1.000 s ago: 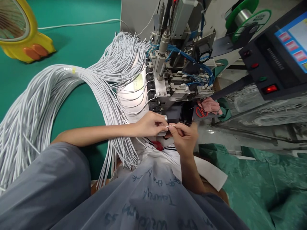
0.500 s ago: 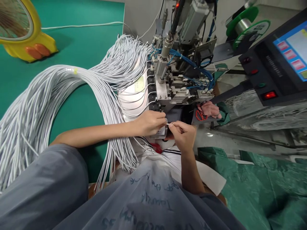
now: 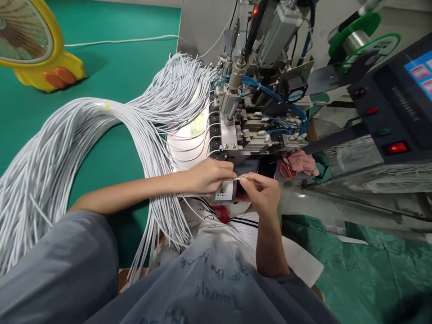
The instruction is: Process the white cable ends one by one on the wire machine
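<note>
In front of the machine, my left hand and my right hand pinch the end of one thin white cable between them. The fingertips hide most of that end. A large bundle of white cables lies under and beyond my left forearm. Several cables run from it into a black row of holders along the near side of the machine. Just below my hands is a white label on a clear edge.
A yellow fan stands on the green mat at far left. To the right are a control panel, a green wire spool, red-handled scissors and a pink cloth. Green sheeting covers the lower right.
The view has shifted slightly, moving the machine and panel a little right and down in the picture. Both hands keep their pinch on the cable, with slightly more of it showing between them.
</note>
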The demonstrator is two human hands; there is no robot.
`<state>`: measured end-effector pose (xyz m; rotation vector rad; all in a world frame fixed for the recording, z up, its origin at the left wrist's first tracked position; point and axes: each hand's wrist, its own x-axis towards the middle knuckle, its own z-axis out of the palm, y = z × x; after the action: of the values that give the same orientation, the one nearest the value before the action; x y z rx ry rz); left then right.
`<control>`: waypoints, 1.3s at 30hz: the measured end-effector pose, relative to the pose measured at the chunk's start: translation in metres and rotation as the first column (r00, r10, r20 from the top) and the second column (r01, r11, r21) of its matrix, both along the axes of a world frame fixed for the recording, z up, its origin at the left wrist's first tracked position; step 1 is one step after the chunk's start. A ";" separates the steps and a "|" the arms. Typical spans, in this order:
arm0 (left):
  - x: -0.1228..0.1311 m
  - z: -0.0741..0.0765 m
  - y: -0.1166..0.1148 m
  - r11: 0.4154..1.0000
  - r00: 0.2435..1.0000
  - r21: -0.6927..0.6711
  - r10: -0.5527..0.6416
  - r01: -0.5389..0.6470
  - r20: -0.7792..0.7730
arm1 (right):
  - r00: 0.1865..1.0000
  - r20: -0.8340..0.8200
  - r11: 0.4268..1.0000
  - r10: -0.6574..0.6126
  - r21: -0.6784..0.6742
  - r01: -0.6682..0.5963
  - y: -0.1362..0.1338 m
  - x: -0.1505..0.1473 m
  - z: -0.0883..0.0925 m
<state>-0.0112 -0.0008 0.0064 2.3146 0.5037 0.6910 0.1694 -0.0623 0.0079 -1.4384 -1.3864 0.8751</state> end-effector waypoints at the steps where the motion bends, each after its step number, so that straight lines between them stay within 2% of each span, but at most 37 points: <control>1: 0.000 -0.001 0.002 0.999 1.000 0.040 0.014 -0.013 -0.019 | 0.999 0.035 1.000 0.010 -0.010 -0.010 0.002 0.001 0.001; 2: 0.000 -0.001 0.003 0.998 0.999 0.045 0.038 -0.038 -0.010 | 0.999 0.054 1.000 0.001 -0.004 -0.001 0.004 0.001 0.001; 4: 0.003 -0.002 0.002 0.995 0.994 -0.027 0.096 -0.094 0.050 | 0.998 0.032 0.998 -0.052 0.040 0.051 0.006 -0.003 -0.005; 6: 0.006 -0.002 0.000 0.981 0.985 -0.143 0.144 -0.130 0.097 | 0.993 -0.044 0.990 -0.111 0.078 0.114 0.006 -0.011 -0.015; 8: 0.008 -0.003 0.000 0.970 0.982 -0.199 0.162 -0.141 0.096 | 0.982 -0.110 0.984 -0.152 0.081 0.161 0.007 -0.017 -0.025; 10: 0.007 -0.005 0.003 0.980 0.990 -0.142 0.142 -0.137 0.025 | 0.980 -0.116 0.985 -0.159 0.048 0.166 0.010 -0.017 -0.033; 12: 0.005 -0.010 0.008 0.990 0.984 -0.012 0.137 -0.139 -0.116 | 0.989 -0.073 0.991 -0.131 -0.006 0.130 0.019 -0.011 -0.041; 15: 0.003 -0.019 0.015 0.975 0.915 0.162 0.200 -0.152 -0.350 | 0.995 -0.038 0.993 -0.094 -0.072 0.091 0.036 0.003 -0.057; 20: 0.004 -0.028 0.019 0.962 0.825 0.263 0.209 -0.077 -0.525 | 0.976 -0.216 0.976 0.015 -0.210 -0.062 0.055 0.011 -0.082; 22: 0.005 -0.030 0.019 0.959 0.815 0.273 0.214 -0.071 -0.539 | 0.956 -0.291 0.965 0.045 -0.236 -0.118 0.057 0.008 -0.085; 26: 0.004 -0.029 0.019 0.957 0.807 0.282 0.222 -0.072 -0.548 | 0.939 -0.340 0.962 0.053 -0.233 -0.139 0.056 0.002 -0.084; 30: 0.003 -0.027 0.018 0.960 0.817 0.275 0.202 -0.055 -0.541 | 0.952 -0.301 0.959 0.054 -0.251 -0.134 0.055 0.000 -0.081; 39: 0.004 -0.025 0.018 0.950 0.765 0.313 0.211 -0.013 -0.609 | 0.965 -0.241 0.955 0.102 -0.246 -0.163 0.054 0.002 -0.086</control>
<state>-0.0076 0.0171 -0.0187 2.8073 0.9042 -0.0156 0.1716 -0.0080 -0.0778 -1.3999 -1.2386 1.3117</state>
